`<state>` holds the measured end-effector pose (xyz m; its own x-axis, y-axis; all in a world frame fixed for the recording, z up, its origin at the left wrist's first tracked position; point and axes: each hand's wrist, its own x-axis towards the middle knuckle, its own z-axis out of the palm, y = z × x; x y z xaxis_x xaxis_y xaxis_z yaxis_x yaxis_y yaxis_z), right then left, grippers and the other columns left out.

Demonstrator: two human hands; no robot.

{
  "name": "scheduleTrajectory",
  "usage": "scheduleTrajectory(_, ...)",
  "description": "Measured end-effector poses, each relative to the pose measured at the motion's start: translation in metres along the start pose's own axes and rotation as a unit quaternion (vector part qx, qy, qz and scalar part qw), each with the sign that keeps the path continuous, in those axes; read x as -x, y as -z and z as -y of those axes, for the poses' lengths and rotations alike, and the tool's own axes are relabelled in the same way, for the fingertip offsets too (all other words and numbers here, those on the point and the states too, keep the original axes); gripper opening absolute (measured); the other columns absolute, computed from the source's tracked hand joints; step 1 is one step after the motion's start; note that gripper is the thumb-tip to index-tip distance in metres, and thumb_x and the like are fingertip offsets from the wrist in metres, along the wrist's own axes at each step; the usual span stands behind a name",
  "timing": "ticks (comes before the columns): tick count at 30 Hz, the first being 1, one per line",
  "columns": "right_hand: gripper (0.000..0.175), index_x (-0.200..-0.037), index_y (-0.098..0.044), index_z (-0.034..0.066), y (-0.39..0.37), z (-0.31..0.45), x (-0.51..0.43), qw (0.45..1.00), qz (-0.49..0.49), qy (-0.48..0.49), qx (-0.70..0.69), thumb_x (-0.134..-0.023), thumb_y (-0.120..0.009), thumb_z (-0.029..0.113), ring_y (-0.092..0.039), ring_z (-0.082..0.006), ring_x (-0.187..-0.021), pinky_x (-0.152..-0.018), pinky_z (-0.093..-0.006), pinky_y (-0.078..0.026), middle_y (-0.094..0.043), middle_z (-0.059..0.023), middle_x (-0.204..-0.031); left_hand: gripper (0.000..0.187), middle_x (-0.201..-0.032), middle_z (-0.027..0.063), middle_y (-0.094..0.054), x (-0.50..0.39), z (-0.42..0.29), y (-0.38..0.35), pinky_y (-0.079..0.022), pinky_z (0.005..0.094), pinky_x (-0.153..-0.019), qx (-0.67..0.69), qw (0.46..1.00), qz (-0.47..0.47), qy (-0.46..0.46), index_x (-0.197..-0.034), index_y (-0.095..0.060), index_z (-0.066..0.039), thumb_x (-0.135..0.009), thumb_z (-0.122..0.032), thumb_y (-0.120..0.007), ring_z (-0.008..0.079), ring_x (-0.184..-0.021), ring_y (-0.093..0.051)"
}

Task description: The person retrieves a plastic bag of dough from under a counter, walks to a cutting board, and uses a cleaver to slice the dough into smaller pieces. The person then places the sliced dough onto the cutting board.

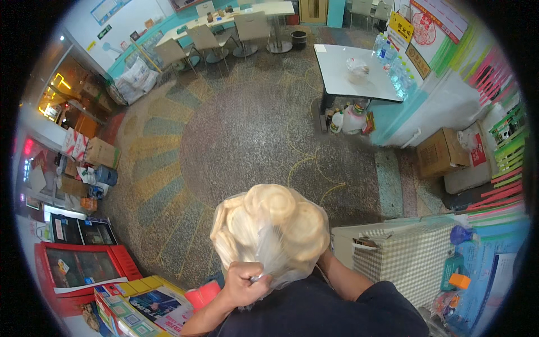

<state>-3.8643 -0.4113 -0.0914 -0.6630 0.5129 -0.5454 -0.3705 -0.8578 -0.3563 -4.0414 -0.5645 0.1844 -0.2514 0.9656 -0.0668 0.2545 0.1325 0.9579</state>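
A clear plastic bag point(269, 248) full of round, flat, pale breads point(273, 206) is held up in front of my chest. My left hand point(246, 282) is closed in a fist around the bag's gathered neck. Low on the bag's right side is my right hand point(325, 258), pressed against it or under it. Its fingers are hidden behind the bag, so their grip does not show. Stacked breads fill the bag up to its far side.
A white table point(341, 63) with a small plastic bag stands ahead right, beside bottled water point(398, 71). A checked-cloth-covered stand point(404, 252) is close at right. To the left are a red display cooler point(80, 265) and printed boxes point(143, 307). Chairs point(252, 29) line a far table.
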Motion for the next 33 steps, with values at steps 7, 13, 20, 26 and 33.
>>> scheduleTrajectory(7, 0.061, -0.148, -0.053, 0.0049, -0.006, 0.040, -0.019, 0.997, -0.018, 0.067, -0.033, -0.106, -0.053, 0.048, -0.062, -0.0291, -0.129, -0.108, -0.0463, -0.054, -0.064, -0.0149, -0.140, 0.044, -0.055, 0.0045, -0.028, -0.064, -0.011, 0.022, -0.024, 0.0345, -0.047, 0.017, 0.997, 0.069, -0.027, -0.062, -0.033, -0.004, -0.084, -0.006, -0.071, 0.0075, -0.052, -0.028)
scheduleTrajectory(13, 0.060, -0.148, -0.053, 0.0048, -0.009, 0.080, -0.064, 0.987, -0.037, 0.140, -0.068, -0.106, -0.053, 0.047, -0.062, -0.0295, -0.129, -0.109, -0.0467, -0.054, -0.064, -0.0151, -0.140, 0.043, -0.054, 0.0078, -0.032, -0.142, -0.007, 0.038, -0.027, 0.0358, -0.046, 0.005, 0.989, 0.123, -0.086, -0.062, -0.035, -0.004, -0.082, -0.005, -0.073, 0.0137, -0.048, -0.032)
scheduleTrajectory(20, 0.060, -0.148, -0.053, 0.0047, 0.020, 0.159, -0.093, 0.949, -0.090, 0.277, -0.121, -0.106, -0.053, 0.046, -0.062, -0.0300, -0.129, -0.109, -0.0472, -0.053, -0.064, -0.0153, -0.140, 0.041, -0.055, 0.0122, -0.037, -0.284, 0.009, 0.016, -0.030, 0.0384, -0.046, 0.047, 0.939, 0.287, -0.184, -0.062, -0.038, -0.004, -0.080, -0.006, -0.075, 0.0278, -0.045, -0.037)
scheduleTrajectory(26, 0.059, -0.149, -0.053, 0.0045, 0.070, 0.197, -0.079, 0.875, -0.129, 0.422, -0.199, -0.106, -0.053, 0.045, -0.062, -0.0304, -0.129, -0.109, -0.0476, -0.053, -0.064, -0.0155, -0.140, 0.038, -0.051, 0.0103, -0.040, -0.392, -0.038, -0.043, -0.035, 0.0375, -0.045, -0.012, 0.870, 0.427, -0.247, -0.061, -0.044, -0.006, -0.079, -0.007, -0.078, 0.0274, -0.043, -0.046)
scheduleTrajectory(33, 0.065, -0.148, -0.053, 0.0033, 0.169, 0.269, -0.078, 0.795, -0.180, 0.461, -0.350, -0.104, -0.047, 0.050, -0.061, -0.0360, -0.128, -0.111, -0.0516, -0.049, -0.063, -0.0179, -0.142, 0.033, -0.053, 0.0087, -0.046, -0.506, -0.081, -0.181, -0.037, 0.0374, -0.045, -0.032, 0.810, 0.535, -0.238, -0.060, -0.048, -0.006, -0.077, -0.006, -0.076, 0.0261, -0.044, -0.053)
